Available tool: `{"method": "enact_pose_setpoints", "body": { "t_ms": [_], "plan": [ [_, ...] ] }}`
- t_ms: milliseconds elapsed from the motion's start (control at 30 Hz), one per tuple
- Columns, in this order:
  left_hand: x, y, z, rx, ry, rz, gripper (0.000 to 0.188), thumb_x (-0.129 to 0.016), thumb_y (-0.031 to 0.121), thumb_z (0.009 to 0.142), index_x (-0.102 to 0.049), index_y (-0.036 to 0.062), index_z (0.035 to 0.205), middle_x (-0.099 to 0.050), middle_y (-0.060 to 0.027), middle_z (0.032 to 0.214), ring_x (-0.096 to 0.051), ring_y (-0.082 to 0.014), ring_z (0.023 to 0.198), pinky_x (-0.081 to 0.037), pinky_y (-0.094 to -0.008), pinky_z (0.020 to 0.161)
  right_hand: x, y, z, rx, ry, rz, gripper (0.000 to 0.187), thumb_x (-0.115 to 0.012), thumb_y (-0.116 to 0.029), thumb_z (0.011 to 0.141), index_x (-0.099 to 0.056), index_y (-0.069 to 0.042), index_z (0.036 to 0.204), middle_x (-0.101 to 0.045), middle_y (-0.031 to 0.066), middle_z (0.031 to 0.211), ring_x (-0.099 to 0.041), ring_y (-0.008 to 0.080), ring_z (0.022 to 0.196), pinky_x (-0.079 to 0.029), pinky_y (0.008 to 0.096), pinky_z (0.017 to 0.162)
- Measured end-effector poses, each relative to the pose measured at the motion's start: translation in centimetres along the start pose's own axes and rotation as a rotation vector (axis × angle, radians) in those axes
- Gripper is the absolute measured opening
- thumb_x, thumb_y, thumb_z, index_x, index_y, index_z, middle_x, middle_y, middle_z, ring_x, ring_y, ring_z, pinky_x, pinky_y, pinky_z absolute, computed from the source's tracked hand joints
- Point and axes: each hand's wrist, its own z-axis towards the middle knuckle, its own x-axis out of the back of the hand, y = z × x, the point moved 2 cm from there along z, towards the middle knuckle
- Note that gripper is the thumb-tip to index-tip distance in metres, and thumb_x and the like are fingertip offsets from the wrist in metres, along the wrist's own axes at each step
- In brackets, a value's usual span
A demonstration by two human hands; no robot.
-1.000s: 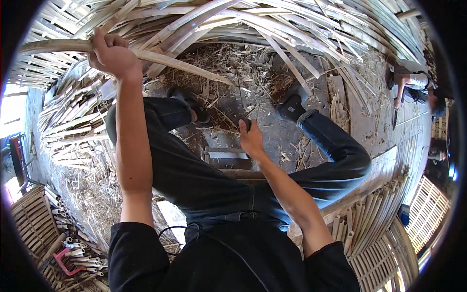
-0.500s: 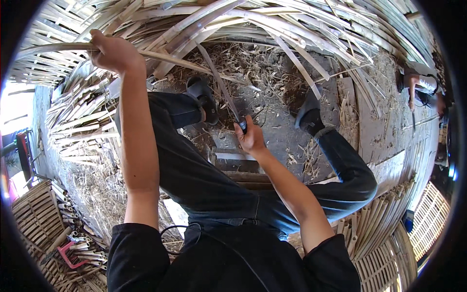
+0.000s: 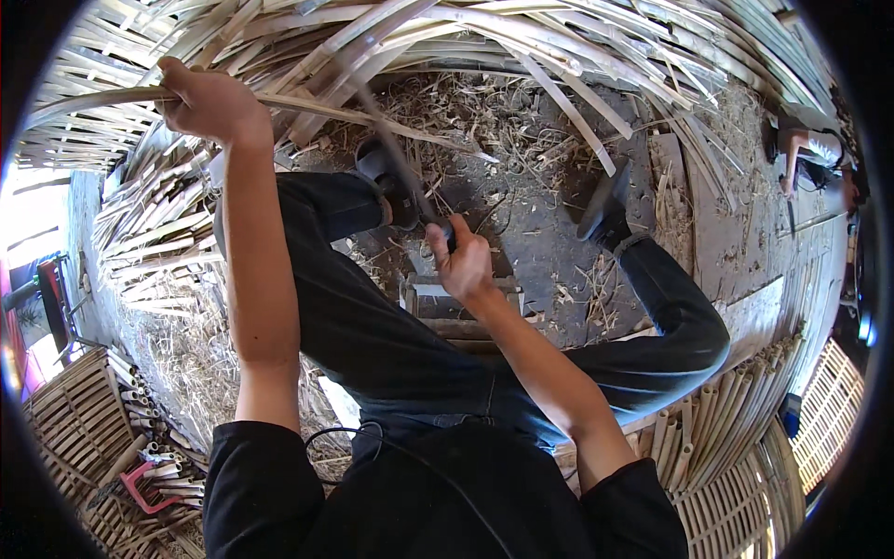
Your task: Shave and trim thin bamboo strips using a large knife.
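My left hand (image 3: 216,107), raised at the upper left, is closed around a long split bamboo strip (image 3: 321,109). The strip reaches past the fist on both sides, its frayed right end hanging over the shavings. In front of my lap, my right hand (image 3: 466,265) grips the dark handle of a long-bladed knife (image 3: 402,166). The blade points up and to the left and crosses the strip in the picture; motion blurs it, so I cannot tell whether they touch.
Many split bamboo strips (image 3: 549,37) lie heaped along the far side. Shavings (image 3: 503,130) litter the floor between my feet. A small wooden block (image 3: 447,296) sits before my lap. A pink-framed saw (image 3: 140,494) rests by bamboo pieces at lower left. Another person (image 3: 815,154) is at far right.
My right hand has moved left and slightly down with the knife, and the blade now overlaps the strip. My left hand has shifted slightly left with the strip.
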Motion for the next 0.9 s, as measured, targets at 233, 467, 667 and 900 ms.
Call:
{"method": "enact_pose_setpoints", "body": {
  "t_ms": [233,467,667,900],
  "plan": [
    [0.6,0.0,-1.5,0.068,-0.134,-0.222,0.039,-0.046,0.044,0.104,-0.045,0.0056,0.106,-0.045,-0.0016,0.079,-0.044,-0.0106,0.063,-0.038,-0.0247,0.054,1.3,15.1,1.8,-0.335,0.149,-0.169,0.063,-0.051,-0.056,0.099,-0.069,0.004,0.095,-0.067,0.0297,0.082,-0.066,0.0486,0.087,-0.049,0.0528,0.078],
    [-0.7,-1.1,-1.3,-0.364,-0.168,0.11,0.067,-0.049,0.057,0.1,-0.041,-0.0077,0.113,-0.053,-0.0124,0.089,-0.054,-0.0177,0.076,-0.047,-0.0302,0.07,2.4,2.5,1.9,-0.329,0.028,-0.142,0.052,-0.059,-0.046,0.099,-0.068,0.004,0.111,-0.069,0.0271,0.083,-0.069,0.043,0.084,-0.051,0.047,0.073],
    [-0.3,-0.5,-1.3,-0.313,-0.209,0.083,0.077,-0.055,0.058,0.099,-0.034,-0.0119,0.122,-0.053,-0.0173,0.1,-0.056,-0.0186,0.086,-0.049,-0.0279,0.078,1.3,0.6,-0.4,-0.14,0.097,0.316,0.04,-0.061,-0.021,0.103,-0.056,-0.003,0.138,-0.066,0.0114,0.075,-0.066,0.0149,0.072,-0.053,0.0319,0.064],
    [-0.4,-0.9,-1.4,-0.314,-0.183,0.115,0.081,-0.05,0.065,0.096,-0.044,-0.0139,0.112,-0.044,-0.0218,0.103,-0.05,-0.0276,0.098,-0.041,-0.0455,0.09,-1.2,4.8,0.2,-0.002,0.195,0.445,0.035,-0.056,-0.024,0.106,-0.058,-0.004,0.134,-0.059,-0.0012,0.077,-0.05,0.0042,0.061,-0.042,0.0219,0.052]
  ]
}}
